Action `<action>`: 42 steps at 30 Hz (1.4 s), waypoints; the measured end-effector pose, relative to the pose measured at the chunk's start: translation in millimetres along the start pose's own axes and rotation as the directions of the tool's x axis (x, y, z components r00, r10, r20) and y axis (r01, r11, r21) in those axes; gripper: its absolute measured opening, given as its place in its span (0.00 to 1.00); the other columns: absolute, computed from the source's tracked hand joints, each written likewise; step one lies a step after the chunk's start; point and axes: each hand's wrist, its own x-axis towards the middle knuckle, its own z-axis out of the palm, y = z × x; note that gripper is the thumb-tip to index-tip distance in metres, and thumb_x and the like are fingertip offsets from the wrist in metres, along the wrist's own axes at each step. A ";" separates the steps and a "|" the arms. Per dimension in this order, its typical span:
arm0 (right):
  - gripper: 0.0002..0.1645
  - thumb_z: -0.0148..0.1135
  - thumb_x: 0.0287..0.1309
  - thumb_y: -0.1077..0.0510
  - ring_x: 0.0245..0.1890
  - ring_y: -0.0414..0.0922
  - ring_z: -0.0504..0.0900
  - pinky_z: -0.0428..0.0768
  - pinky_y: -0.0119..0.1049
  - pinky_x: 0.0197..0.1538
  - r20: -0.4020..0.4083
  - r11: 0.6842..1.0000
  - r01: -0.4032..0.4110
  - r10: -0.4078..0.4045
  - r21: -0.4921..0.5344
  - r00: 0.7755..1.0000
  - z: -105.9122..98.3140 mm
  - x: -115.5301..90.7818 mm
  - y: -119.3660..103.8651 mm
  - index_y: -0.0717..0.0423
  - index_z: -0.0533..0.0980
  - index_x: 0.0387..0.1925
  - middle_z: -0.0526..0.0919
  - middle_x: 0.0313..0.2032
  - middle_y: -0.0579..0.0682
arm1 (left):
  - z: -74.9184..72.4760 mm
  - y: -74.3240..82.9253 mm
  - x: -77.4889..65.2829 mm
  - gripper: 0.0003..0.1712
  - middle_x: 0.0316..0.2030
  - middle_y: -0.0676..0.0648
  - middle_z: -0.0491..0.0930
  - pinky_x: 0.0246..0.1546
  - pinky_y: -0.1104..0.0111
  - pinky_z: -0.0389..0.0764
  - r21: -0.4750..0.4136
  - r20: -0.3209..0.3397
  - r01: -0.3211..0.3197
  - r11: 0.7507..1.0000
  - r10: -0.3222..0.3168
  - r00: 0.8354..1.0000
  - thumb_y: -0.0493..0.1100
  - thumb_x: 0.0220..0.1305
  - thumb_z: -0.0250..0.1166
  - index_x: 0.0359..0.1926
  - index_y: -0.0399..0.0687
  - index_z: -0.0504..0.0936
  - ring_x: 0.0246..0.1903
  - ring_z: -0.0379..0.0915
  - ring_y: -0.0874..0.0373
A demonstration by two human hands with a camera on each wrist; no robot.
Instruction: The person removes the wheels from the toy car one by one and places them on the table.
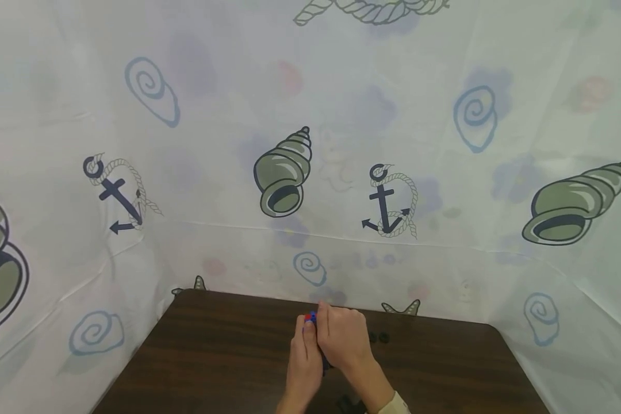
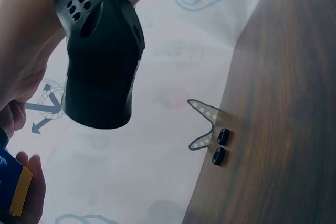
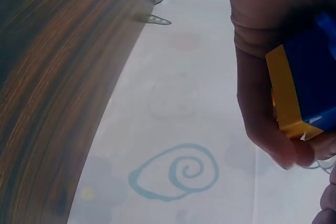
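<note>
- Blue-and-yellow block (image 3: 317,85): up in both hands, above the middle of the wooden table (image 1: 227,351), toward its far side. Head view shows only a red and blue bit between the fingers; wrist views show blue faces with a yellow edge.
- Left hand (image 1: 304,359): fingers wrapped round the block, thumb along it. No gap, firm hold.
- Right hand (image 1: 345,339): fingers curled in tight against the block, just beside the left thumb. Exact contact partly hidden.
- Two small black wheels (image 2: 224,137): on the table near the far edge, side by side, right of the hands.
- Dark parts (image 1: 351,405): near side of the table, by the right forearm; too dim to identify.
- Black device (image 2: 102,61): on the right wrist, near the pale sleeve (image 1: 394,405).
- Cloth (image 1: 212,98): white, shell and anchor prints, behind the table.
</note>
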 end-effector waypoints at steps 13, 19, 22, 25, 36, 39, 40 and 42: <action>0.34 0.54 0.73 0.62 0.12 0.27 0.44 0.43 0.20 0.16 0.019 0.999 -0.034 0.034 0.026 0.999 -0.5 -2.5 -0.8 0.44 0.56 0.10 0.54 0.10 0.34 | -6.4 0.7 2.9 0.19 0.28 0.52 0.77 0.23 0.65 0.81 -0.047 0.130 0.045 0.998 -0.039 0.991 0.42 0.91 0.30 0.47 0.44 0.67 0.23 0.75 0.66; 0.33 0.54 0.74 0.62 0.12 0.27 0.43 0.43 0.20 0.16 0.024 0.999 -0.037 0.037 0.012 0.999 -3.0 -2.1 -0.7 0.44 0.56 0.11 0.53 0.11 0.33 | -8.1 3.7 4.7 0.20 0.32 0.49 0.76 0.26 0.63 0.83 -0.087 0.180 0.078 0.993 -0.062 0.982 0.43 0.91 0.28 0.48 0.43 0.67 0.25 0.76 0.63; 0.32 0.54 0.73 0.61 0.12 0.28 0.42 0.42 0.21 0.16 0.024 1.000 -0.022 0.022 -0.017 0.999 -4.1 -2.2 0.5 0.45 0.56 0.12 0.52 0.11 0.34 | -9.0 4.7 4.1 0.24 0.37 0.39 0.79 0.34 0.57 0.86 -0.059 0.187 0.143 0.988 -0.130 0.974 0.46 0.91 0.28 0.54 0.37 0.69 0.32 0.81 0.49; 0.31 0.54 0.72 0.61 0.13 0.28 0.40 0.40 0.21 0.17 0.004 0.998 0.013 -0.013 -0.061 1.000 -5.1 -3.0 2.9 0.45 0.55 0.13 0.52 0.11 0.34 | -10.2 5.9 1.7 0.34 0.56 0.26 0.78 0.58 0.46 0.84 -0.015 0.198 0.220 0.975 -0.213 0.957 0.53 0.91 0.28 0.72 0.28 0.64 0.55 0.80 0.32; 0.30 0.56 0.69 0.64 0.11 0.27 0.51 0.49 0.19 0.16 -0.011 0.996 0.040 -0.039 0.074 0.999 -8.9 -5.0 1.2 0.43 0.60 0.12 0.58 0.09 0.36 | -16.9 7.8 6.8 0.37 0.34 0.55 0.83 0.34 0.69 0.85 -0.320 0.333 0.436 0.841 -0.331 0.883 0.69 0.86 0.29 0.51 0.50 0.77 0.31 0.81 0.64; 0.27 0.55 0.69 0.65 0.13 0.24 0.47 0.46 0.17 0.18 -0.004 0.985 0.054 -0.054 0.166 0.999 -9.5 -7.0 -3.4 0.44 0.61 0.15 0.57 0.11 0.35 | -19.1 9.5 7.9 0.39 0.34 0.57 0.83 0.34 0.69 0.85 -0.351 0.328 0.463 0.814 -0.356 0.875 0.73 0.84 0.30 0.48 0.51 0.78 0.31 0.81 0.65; 0.26 0.55 0.69 0.65 0.14 0.24 0.45 0.46 0.17 0.19 -0.005 0.981 0.050 -0.050 0.188 0.999 -9.5 -7.9 -4.4 0.44 0.61 0.16 0.56 0.12 0.35 | -19.4 9.9 8.1 0.39 0.34 0.57 0.82 0.34 0.70 0.84 -0.349 0.326 0.460 0.816 -0.355 0.876 0.73 0.84 0.30 0.48 0.51 0.77 0.31 0.80 0.65; 0.24 0.56 0.69 0.64 0.15 0.24 0.44 0.46 0.18 0.19 0.003 0.977 0.016 -0.017 0.213 1.000 -9.3 -9.7 -4.8 0.44 0.61 0.19 0.56 0.13 0.35 | -19.9 10.6 8.5 0.39 0.35 0.57 0.82 0.35 0.70 0.84 -0.352 0.338 0.467 0.811 -0.355 0.872 0.73 0.84 0.30 0.50 0.52 0.77 0.33 0.80 0.65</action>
